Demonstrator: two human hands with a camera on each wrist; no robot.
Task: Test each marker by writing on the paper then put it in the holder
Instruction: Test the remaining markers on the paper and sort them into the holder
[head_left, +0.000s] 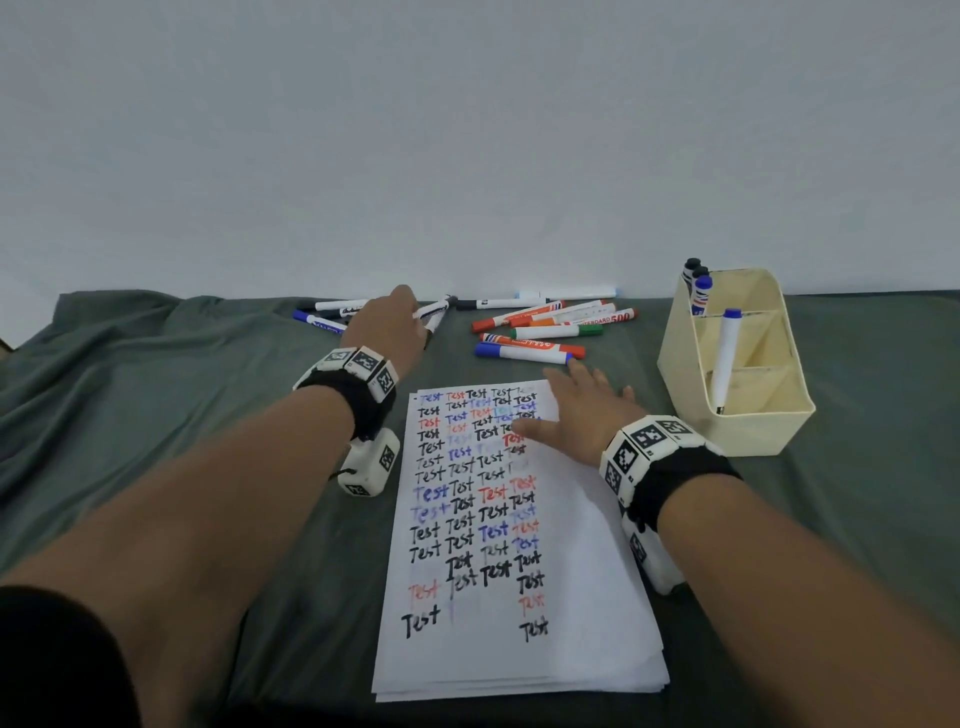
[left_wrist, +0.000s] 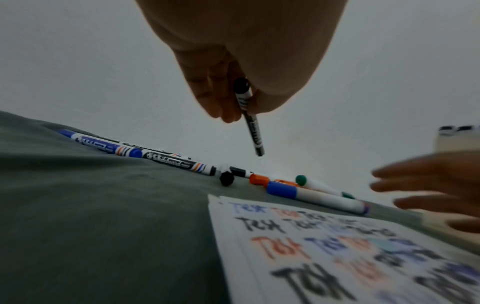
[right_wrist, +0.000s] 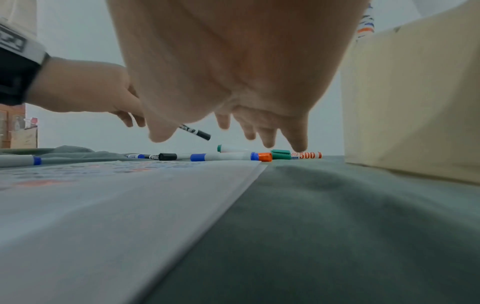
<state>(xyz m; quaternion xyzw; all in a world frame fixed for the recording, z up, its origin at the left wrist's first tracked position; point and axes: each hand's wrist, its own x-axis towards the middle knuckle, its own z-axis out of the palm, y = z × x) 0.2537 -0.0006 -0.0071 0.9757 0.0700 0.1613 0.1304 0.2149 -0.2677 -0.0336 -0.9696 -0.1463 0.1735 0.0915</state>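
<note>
My left hand (head_left: 397, 319) pinches a thin black whiteboard marker (left_wrist: 249, 115) and holds it off the cloth, above the loose markers at the back; its black end (right_wrist: 203, 135) sticks out to the right. My right hand (head_left: 576, 410) is open with fingers spread over the paper's top right corner; its fingertips (right_wrist: 298, 144) hang just above the surface. The white paper stack (head_left: 519, 561) is covered with rows of "Test". At the right, the cream holder (head_left: 769, 431) has a blue-capped marker (head_left: 724, 358) in its middle slot and three in its back slot (head_left: 698, 286).
Several loose markers in orange, green, blue and black (head_left: 545, 327) lie behind the paper, with more to the left (head_left: 322, 317). One blue-capped marker (head_left: 524, 354) lies just beyond my right fingers. A grey-green cloth (head_left: 156, 415) covers the table, up against a white wall.
</note>
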